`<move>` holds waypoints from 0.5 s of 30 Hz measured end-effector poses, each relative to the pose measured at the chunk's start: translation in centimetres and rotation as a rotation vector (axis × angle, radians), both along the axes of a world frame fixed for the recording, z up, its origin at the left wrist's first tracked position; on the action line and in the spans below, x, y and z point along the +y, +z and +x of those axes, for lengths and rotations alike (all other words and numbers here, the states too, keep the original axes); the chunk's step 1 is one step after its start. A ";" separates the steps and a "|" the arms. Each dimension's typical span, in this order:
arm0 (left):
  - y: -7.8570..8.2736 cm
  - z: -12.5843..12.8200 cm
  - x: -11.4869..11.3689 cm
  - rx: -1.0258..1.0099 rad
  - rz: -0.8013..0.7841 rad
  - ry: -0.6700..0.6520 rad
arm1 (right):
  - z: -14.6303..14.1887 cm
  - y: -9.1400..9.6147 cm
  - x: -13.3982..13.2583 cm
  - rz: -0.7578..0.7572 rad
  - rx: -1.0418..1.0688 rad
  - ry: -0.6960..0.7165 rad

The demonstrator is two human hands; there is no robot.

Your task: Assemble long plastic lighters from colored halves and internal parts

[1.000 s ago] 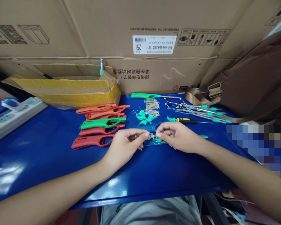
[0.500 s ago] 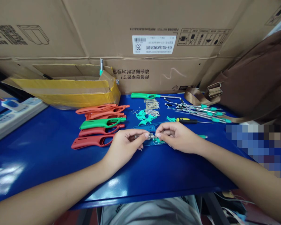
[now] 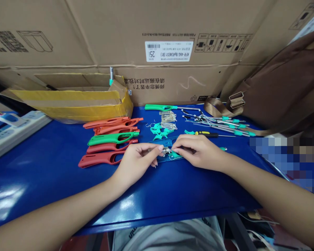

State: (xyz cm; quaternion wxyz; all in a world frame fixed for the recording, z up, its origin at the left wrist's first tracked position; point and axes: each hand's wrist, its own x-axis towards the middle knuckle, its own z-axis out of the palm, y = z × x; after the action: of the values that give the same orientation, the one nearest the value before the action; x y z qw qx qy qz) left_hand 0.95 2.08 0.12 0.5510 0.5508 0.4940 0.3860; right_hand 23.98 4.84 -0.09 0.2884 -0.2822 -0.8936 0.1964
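My left hand (image 3: 137,162) and my right hand (image 3: 196,150) meet at the middle of the blue table (image 3: 54,164). Both pinch a small metal part (image 3: 166,150) between their fingertips, over a blue plastic shell (image 3: 170,157) that lies flat with a teal piece in it. Just left of my left hand lies a row of red, orange and green lighter shells (image 3: 110,143). Beyond my hands sit loose teal clips (image 3: 158,131) and a pile of small metal parts (image 3: 168,120).
A yellow-taped cardboard box (image 3: 75,101) stands at the back left, with big cartons behind it. A green assembled lighter (image 3: 162,107), metal rods with teal ends (image 3: 225,123) and a yellow-handled screwdriver (image 3: 208,133) lie at the back right. A brown bag (image 3: 285,83) is on the right, a power strip (image 3: 13,127) on the left.
Both hands have stayed together on the small metal part, shifting only slightly. The view has drifted a little to the right.
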 end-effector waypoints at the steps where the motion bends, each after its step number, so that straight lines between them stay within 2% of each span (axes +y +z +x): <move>1: 0.0 0.0 0.0 -0.001 0.000 -0.005 | 0.0 0.0 0.0 0.012 -0.004 0.005; 8: -0.3 0.0 0.0 -0.002 0.000 -0.012 | -0.2 -0.1 -0.2 0.023 -0.038 0.020; 15: -0.5 -0.2 -0.1 0.032 0.025 -0.027 | -0.1 -0.1 -0.3 0.121 -0.100 0.011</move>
State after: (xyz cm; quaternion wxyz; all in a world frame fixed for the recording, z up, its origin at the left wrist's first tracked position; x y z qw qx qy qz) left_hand 0.79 2.00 -0.34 0.5415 0.5703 0.4903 0.3758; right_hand 23.88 4.53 -0.17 0.2587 -0.2690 -0.9187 0.1294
